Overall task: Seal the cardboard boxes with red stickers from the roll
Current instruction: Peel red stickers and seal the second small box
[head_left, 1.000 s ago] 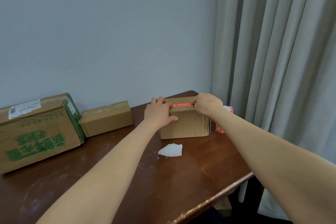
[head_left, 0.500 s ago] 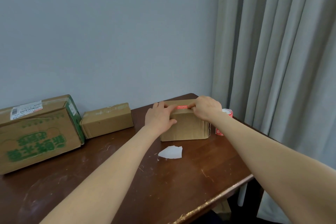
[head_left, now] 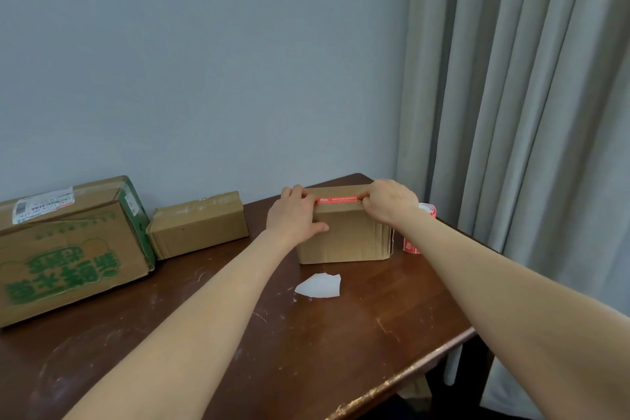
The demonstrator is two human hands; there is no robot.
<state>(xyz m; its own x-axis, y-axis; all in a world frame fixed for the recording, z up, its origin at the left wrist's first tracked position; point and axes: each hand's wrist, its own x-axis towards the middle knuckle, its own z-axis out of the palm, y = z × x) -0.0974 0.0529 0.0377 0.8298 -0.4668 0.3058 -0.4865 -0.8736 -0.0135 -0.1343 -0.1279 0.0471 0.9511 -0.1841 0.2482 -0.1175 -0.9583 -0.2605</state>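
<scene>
A brown cardboard box point(head_left: 344, 239) stands on the table near its far right corner. A red sticker point(head_left: 337, 200) lies along the box's top front edge. My left hand point(head_left: 293, 218) grips the box's top left corner, fingers over the top and thumb on the front face. My right hand point(head_left: 388, 201) has curled fingers pressing the sticker's right end onto the top edge. The sticker roll point(head_left: 428, 211) stands just right of the box, partly hidden behind my right forearm.
A small cardboard box point(head_left: 199, 225) and a large box with green print point(head_left: 71, 249) sit at the back left by the wall. A white scrap of backing paper point(head_left: 320, 286) lies before the middle box. The worn table edge point(head_left: 402, 382) runs at front right; grey curtain point(head_left: 528, 112) hangs right.
My right hand slid left along the sticker, then back to its right end, so more of the red strip shows now. My left hand kept its hold on the box.
</scene>
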